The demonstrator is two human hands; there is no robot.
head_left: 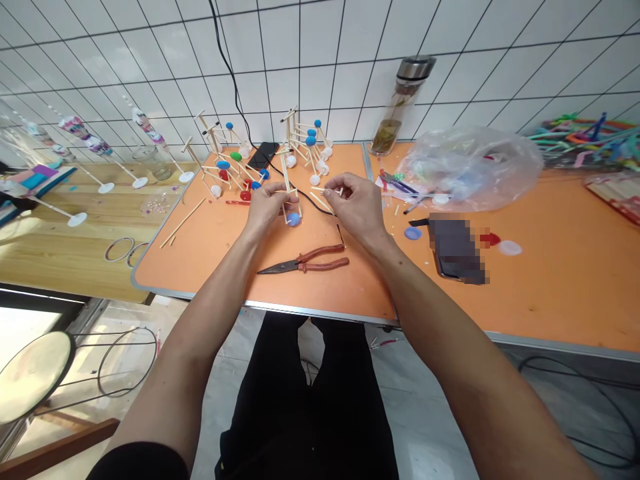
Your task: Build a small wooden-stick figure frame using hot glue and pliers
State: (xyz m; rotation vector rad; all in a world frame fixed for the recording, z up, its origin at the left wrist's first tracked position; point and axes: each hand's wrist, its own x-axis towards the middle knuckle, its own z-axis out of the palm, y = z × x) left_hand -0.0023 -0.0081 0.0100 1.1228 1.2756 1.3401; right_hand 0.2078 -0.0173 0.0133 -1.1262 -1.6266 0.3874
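**Stick fiddling over the orange counter (220, 247)**

Left hand (267, 203) has its grip pinched on a little stick frame (289, 199), with the blue cap (294, 219) just below the fingers. Right hand (356, 203) grip is closed on a short stick (331, 193) right beside it. Pliers (305, 261) lie nearer the person.

Your one camera sits on your head, looking forward and down over the orange table (550, 293), close above your hands, tiled wall (320, 53) beyond.
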